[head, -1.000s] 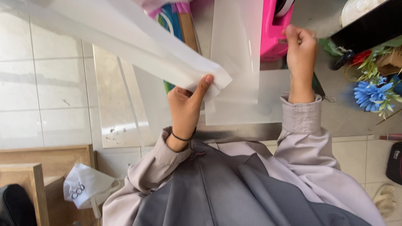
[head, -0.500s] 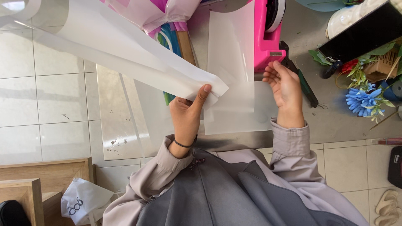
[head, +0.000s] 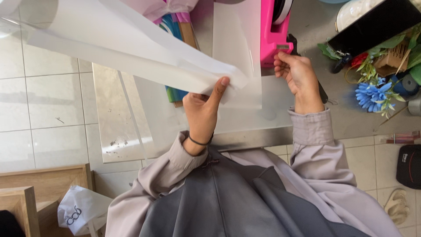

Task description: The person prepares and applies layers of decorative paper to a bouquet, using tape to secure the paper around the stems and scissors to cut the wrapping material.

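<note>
The left hand (head: 202, 112) pinches the corner of a large translucent white plastic sheet (head: 127, 48), thumb on top and fingers beneath; the sheet fans away from that hand toward ten o'clock, lifted above the grey metal desk (head: 359, 118). The right hand (head: 300, 77), at three o'clock from the left and well apart from it, is curled closed at the base of a bright pink tape dispenser (head: 274, 33), which stands just at its twelve o'clock. A bunch of blue artificial flowers (head: 372, 96) lies at three o'clock from the right hand.
</note>
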